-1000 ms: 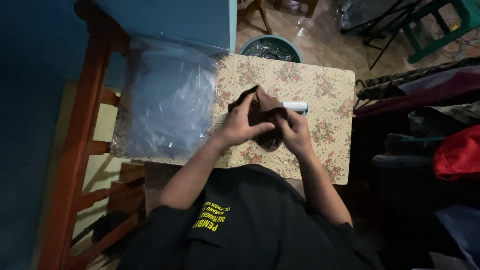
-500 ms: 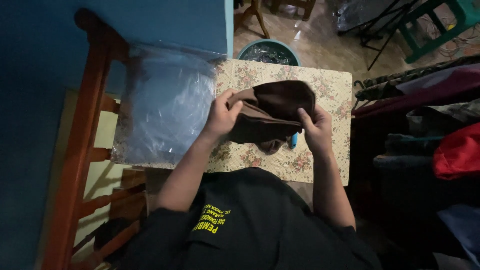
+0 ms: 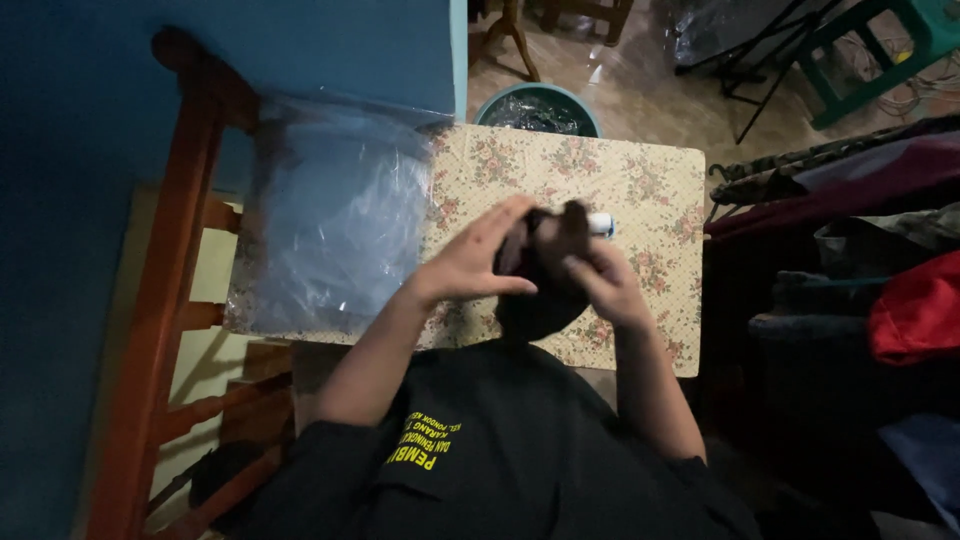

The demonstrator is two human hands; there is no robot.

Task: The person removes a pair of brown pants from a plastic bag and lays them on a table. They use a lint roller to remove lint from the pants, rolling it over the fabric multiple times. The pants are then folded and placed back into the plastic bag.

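Note:
A dark brown cloth item (image 3: 540, 285) is bunched between both my hands above a small table with a floral cover (image 3: 650, 180). My left hand (image 3: 478, 262) presses flat against its left side, fingers stretched over the top. My right hand (image 3: 600, 278) grips its right side, with folds of the cloth sticking up between the fingers. A small white and blue tube (image 3: 601, 224) lies on the table just behind the cloth, partly hidden by my fingers.
A large clear plastic bag (image 3: 335, 215) lies on the table's left part. A red wooden chair (image 3: 165, 300) stands at the left by a blue wall. A teal bucket (image 3: 538, 105) sits beyond the table. Piled clothes (image 3: 915, 305) fill the right side.
The brown cloth was spread wide between my hands half a second ago; now it is gathered into a tight bundle, with both hands drawn close together around it.

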